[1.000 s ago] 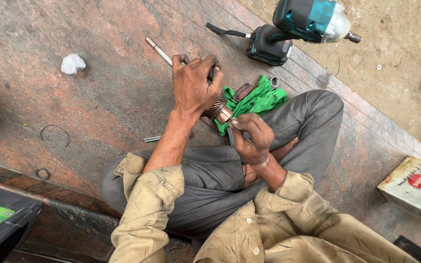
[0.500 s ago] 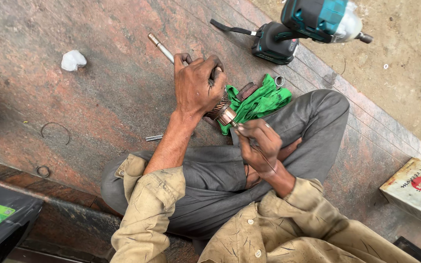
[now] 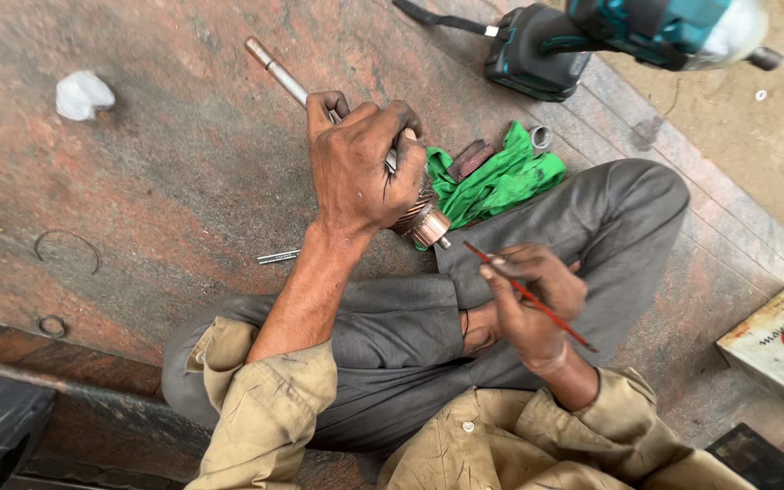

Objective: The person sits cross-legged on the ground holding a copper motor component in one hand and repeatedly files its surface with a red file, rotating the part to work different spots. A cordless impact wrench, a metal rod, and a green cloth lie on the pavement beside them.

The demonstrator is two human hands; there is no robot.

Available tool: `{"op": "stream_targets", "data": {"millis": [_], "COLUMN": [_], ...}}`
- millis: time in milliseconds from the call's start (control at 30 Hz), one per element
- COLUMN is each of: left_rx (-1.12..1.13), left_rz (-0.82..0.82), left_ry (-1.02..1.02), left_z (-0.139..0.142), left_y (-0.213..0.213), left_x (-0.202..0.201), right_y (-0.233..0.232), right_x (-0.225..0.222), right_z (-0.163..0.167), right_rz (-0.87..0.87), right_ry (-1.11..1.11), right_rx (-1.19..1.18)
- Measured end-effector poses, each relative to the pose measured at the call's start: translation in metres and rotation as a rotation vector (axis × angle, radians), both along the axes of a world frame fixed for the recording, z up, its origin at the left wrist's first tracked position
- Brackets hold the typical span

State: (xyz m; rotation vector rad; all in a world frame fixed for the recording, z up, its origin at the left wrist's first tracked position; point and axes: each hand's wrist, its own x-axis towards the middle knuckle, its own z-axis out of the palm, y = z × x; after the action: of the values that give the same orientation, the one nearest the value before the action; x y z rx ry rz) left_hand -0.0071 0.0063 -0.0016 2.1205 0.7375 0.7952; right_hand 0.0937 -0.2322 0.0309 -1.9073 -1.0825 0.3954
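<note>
We are gripping a motor armature over our knee in our left hand while our right hand is pinching a thin red rod, whose tip could slip and scratch the copper end.

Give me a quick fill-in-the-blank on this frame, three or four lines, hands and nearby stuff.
1. The left hand grips a motor armature by its long metal ____.
2. The right hand holds a thin ____ stick.
3. Behind the armature lies a crumpled ____ cloth.
4. The teal and black power tool lies on the ____.

Missing words: shaft; red; green; floor
</note>
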Motion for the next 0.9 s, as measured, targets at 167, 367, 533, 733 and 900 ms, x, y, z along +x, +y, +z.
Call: {"op": "stream_targets", "data": {"millis": [167, 367, 533, 733, 900], "left_rx": [-0.001, -0.014, -0.010, 0.119, 0.102], "left_rz": [0.013, 0.006, -0.003, -0.064, -0.173], "left_ry": [0.001, -0.017, -0.007, 0.103, 0.147], "left_z": [0.003, 0.004, 0.003, 0.008, 0.005], "left_y": [-0.002, -0.004, -0.004, -0.004, -0.003], "left_x": [-0.003, -0.005, -0.005, -0.002, -0.001], "right_y": [0.010, 0.022, 0.031, 0.041, 0.040], "right_x": [0.005, 0.008, 0.009, 0.009, -0.003], "right_z": [0.005, 0.008, 0.020, 0.032, 0.025], "right_rz": [-0.046, 0.050, 0.108, 0.134, 0.081], "right_ry": [0.172, 0.234, 0.030, -0.015, -0.108], "right_rx": [-0.093, -0.085, -0.125, -0.217, -0.100]}}
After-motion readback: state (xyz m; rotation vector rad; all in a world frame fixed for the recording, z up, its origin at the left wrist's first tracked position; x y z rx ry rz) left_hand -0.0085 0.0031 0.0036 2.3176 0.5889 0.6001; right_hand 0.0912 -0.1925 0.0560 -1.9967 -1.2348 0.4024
